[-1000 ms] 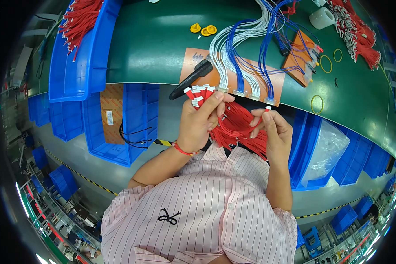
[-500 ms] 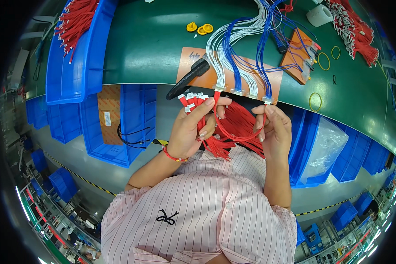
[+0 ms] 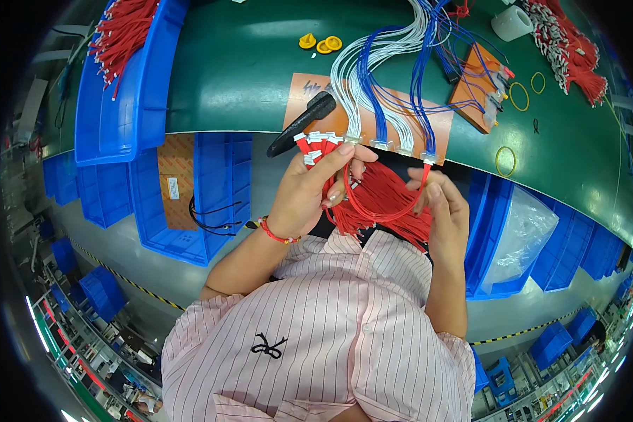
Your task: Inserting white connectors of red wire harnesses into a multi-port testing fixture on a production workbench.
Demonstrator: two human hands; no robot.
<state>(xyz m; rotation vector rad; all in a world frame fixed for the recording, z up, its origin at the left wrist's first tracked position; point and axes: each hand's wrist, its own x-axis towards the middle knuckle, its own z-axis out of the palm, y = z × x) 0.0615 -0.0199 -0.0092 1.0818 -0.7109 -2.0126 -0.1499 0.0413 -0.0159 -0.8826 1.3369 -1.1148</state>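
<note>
My left hand (image 3: 308, 190) is closed on a bunch of red cables, whose white connectors (image 3: 316, 144) stick up past the thumb. Its thumb and index finger are by the leftmost socket, where one end of a looped red cable (image 3: 373, 218) meets the white wires. The loop's other end runs up to a white connector (image 3: 429, 159) at the rightmost socket, under blue wires. Beside that end is my right hand (image 3: 444, 207), its thumb and fingers loosely apart around the cable. White and blue wires (image 3: 383, 77) lead from the row of sockets across an orange board (image 3: 306, 105).
A black handle-like piece (image 3: 302, 126) lies on the board's left. On the green table (image 3: 239, 77) are yellow caps (image 3: 323, 46), an orange block (image 3: 468, 98) with wires, rubber bands (image 3: 505, 162) and a white roll (image 3: 511, 24). A blue bin (image 3: 119, 126) with red cables stands left.
My right hand has moved down from the right connector and loosened its pinch. My left hand and its cable bunch have shifted slightly up and right.
</note>
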